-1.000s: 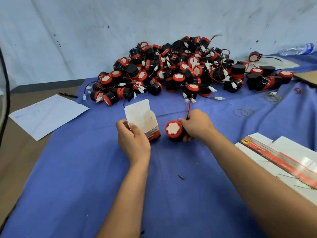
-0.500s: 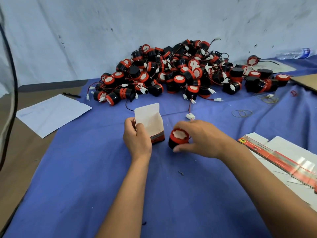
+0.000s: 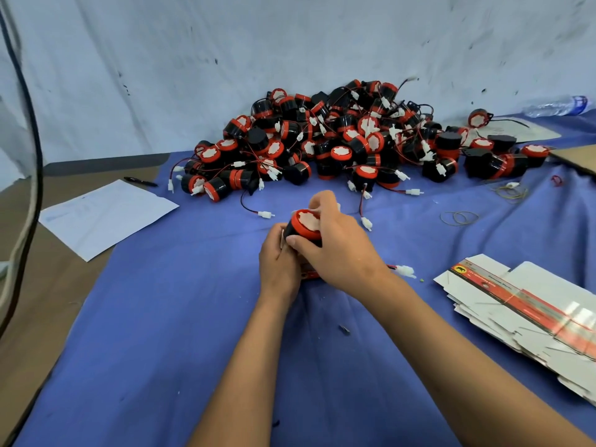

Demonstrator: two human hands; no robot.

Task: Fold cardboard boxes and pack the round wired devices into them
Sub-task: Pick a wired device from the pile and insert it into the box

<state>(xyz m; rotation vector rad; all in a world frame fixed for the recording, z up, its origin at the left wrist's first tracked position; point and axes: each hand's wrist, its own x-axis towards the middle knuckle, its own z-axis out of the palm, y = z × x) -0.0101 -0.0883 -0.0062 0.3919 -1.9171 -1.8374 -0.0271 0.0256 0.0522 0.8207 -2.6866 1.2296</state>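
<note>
I see bench (image 3: 48, 324), brown top, mostly under blue cloth (image 3: 193, 350). On cloth: big pile of devices (image 3: 348, 146) at far edge against wall; stray plugs (image 3: 266, 214) trailing from it; rubber bands (image 3: 459, 217) right of centre; stack of flat boxes (image 3: 529, 304) near right edge; small scraps (image 3: 344, 329) mid-cloth. Paper sheet (image 3: 106, 216) lies left, half on bare bench, corner over cloth. Pen (image 3: 140, 181) just beyond it. Bottle (image 3: 561, 106) lies far right.
</note>
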